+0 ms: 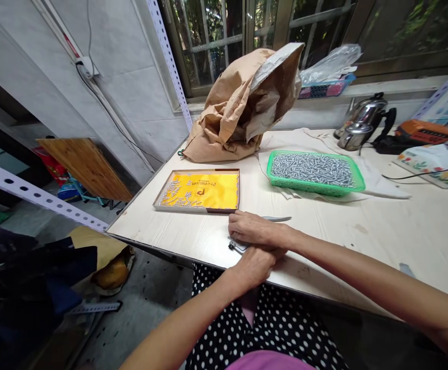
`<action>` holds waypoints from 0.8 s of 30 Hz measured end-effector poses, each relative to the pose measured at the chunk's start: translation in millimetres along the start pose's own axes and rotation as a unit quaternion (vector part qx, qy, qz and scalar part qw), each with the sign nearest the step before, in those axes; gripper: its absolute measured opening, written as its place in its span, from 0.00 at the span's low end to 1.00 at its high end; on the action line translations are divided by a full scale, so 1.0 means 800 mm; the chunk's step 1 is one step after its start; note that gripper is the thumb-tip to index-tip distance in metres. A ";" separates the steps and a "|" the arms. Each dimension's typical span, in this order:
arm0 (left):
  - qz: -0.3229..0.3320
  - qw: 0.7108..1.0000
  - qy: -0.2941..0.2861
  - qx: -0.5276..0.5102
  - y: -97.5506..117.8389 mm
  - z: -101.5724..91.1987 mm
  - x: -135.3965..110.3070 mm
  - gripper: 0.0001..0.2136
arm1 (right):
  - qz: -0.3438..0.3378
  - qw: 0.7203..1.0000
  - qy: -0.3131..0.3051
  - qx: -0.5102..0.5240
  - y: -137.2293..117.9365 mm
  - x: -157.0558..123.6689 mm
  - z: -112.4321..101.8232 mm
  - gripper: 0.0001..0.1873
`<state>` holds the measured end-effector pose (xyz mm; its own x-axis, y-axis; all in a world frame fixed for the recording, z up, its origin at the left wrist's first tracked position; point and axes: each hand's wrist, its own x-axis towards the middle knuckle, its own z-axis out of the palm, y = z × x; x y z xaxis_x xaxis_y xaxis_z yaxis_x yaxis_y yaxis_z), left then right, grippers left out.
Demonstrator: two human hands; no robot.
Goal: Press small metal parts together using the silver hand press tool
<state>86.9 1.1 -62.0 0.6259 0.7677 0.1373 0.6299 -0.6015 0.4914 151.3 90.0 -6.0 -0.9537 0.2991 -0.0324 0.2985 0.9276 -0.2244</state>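
Note:
My hands are close together at the table's front edge. My right hand (250, 227) is closed, its fingers curled down over a small grey metal tool (240, 247) with a dark knob at its end. Just below it, my left hand (257, 264) is closed too, its fingertips hidden under my right wrist. What each set of fingers grips is covered. A grey pointed blade-like piece (280, 219) lies behind my right wrist. Right beyond my hands is a shallow box (220, 192) with a yellow bottom, holding scattered small silvery screw-like pieces (170, 192) on its left side.
A green basket (272, 177) full of small metal pieces stands on a cloth at the back. A large crumpled paper bag (224, 123) leans near the window. A steel kettle (366, 115) and an orange-black tool (424, 132) are at right. The table's left edge (131, 203) borders the floor.

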 end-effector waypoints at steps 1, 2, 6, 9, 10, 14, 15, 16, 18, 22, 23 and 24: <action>-0.003 1.000 0.001 0.001 0.003 0.005 0.005 0.21 | 0.006 1.000 -0.003 0.018 0.005 -0.006 -0.001 0.09; -0.006 1.000 0.000 0.003 0.007 0.009 0.010 0.20 | 0.010 0.999 -0.006 0.035 0.008 -0.011 -0.002 0.09; -0.009 1.000 -0.004 0.019 0.022 0.018 0.014 0.13 | 0.024 0.996 -0.001 0.084 0.013 -0.026 -0.001 0.10; -0.009 1.000 0.001 0.016 0.023 0.021 0.012 0.13 | 0.102 0.992 0.029 0.068 0.009 -0.024 0.002 0.12; -0.006 1.000 0.006 0.013 0.023 0.021 0.011 0.14 | 0.139 0.988 0.037 0.050 0.008 -0.022 0.002 0.13; 0.014 1.000 0.021 0.010 0.021 0.018 0.011 0.14 | 0.307 0.951 0.032 0.018 0.014 -0.011 -0.005 0.16; 0.021 1.000 0.020 0.009 0.021 0.017 0.012 0.13 | 0.336 0.941 0.028 0.023 0.019 -0.010 -0.007 0.16; 0.029 0.999 0.020 0.007 0.022 0.016 0.013 0.12 | 0.357 0.933 0.025 0.029 0.025 -0.009 -0.008 0.16; 0.044 0.999 0.024 0.001 0.022 0.013 0.014 0.11 | 0.377 0.925 0.025 0.034 0.039 -0.010 -0.009 0.17; 0.052 0.998 0.027 -0.002 0.024 0.012 0.017 0.09 | 0.364 0.930 0.029 0.049 0.058 -0.012 -0.006 0.14; 0.050 0.998 0.027 -0.001 0.025 0.013 0.017 0.09 | 0.352 0.934 0.030 0.052 0.059 -0.010 -0.004 0.14; 0.048 0.998 0.029 0.001 0.027 0.014 0.017 0.08 | 0.341 0.938 0.032 0.053 0.058 -0.007 -0.001 0.14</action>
<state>113.6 -3.9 -59.1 0.6565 0.7173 0.2334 0.5682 -0.6738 0.4724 170.2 131.7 -15.1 -0.5364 0.8312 -0.1461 0.8302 0.4885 -0.2685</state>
